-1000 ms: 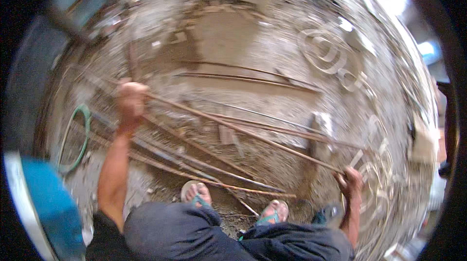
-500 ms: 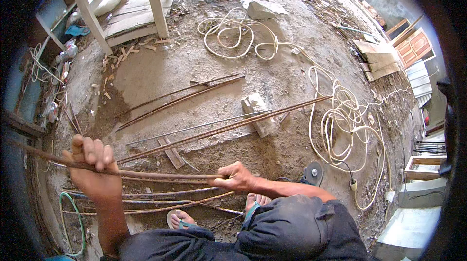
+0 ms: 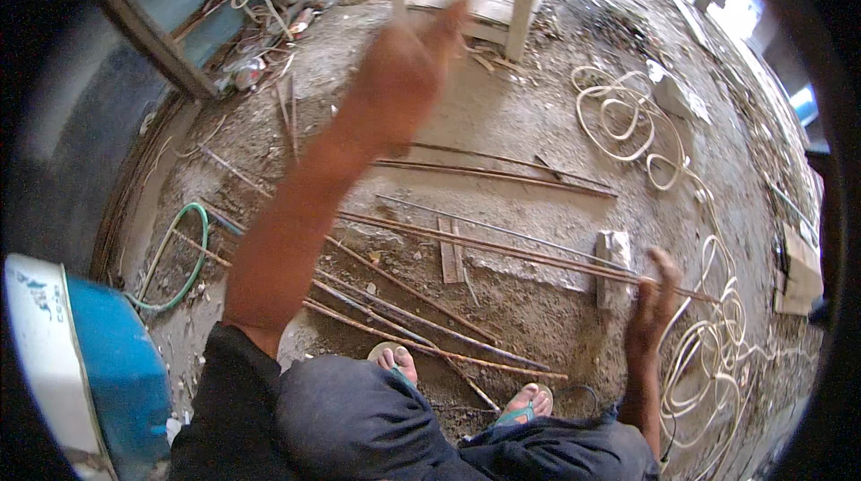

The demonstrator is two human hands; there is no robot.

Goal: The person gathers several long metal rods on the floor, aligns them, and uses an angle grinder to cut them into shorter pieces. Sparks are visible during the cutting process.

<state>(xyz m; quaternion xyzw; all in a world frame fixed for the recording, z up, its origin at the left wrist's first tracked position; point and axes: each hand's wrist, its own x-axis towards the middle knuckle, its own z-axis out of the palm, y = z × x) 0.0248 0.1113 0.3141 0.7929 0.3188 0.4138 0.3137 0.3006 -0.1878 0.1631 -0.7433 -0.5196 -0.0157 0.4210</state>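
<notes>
My left hand (image 3: pixel 408 77) is raised and smeared by motion, with its arm stretched forward across the rods; no rod shows in it. My right hand (image 3: pixel 653 301) is above my knee, fingers spread upward, beside the thin rusty rods (image 3: pixel 502 246). Whether its fingertips touch them I cannot tell. These rods rest across a pale block (image 3: pixel 613 267). A brown rod (image 3: pixel 417 294) lies slantwise on the ground nearer to me. Several rust-stained bars (image 3: pixel 430 348) lie at my sandalled feet. Farther off are two more rusty rods (image 3: pixel 502 176).
A green hose loop (image 3: pixel 201 243) lies at the left, near a blue and white container (image 3: pixel 117 364). Coiled pale cable (image 3: pixel 717 346) spreads on the right, with another cable coil (image 3: pixel 619 126) farther off. A wooden stand (image 3: pixel 525 5) is at the back.
Both hands have let go of the rusty rod they held. My left hand has risen forward and my right has moved right. The view has turned left, bringing in the blue and white container.
</notes>
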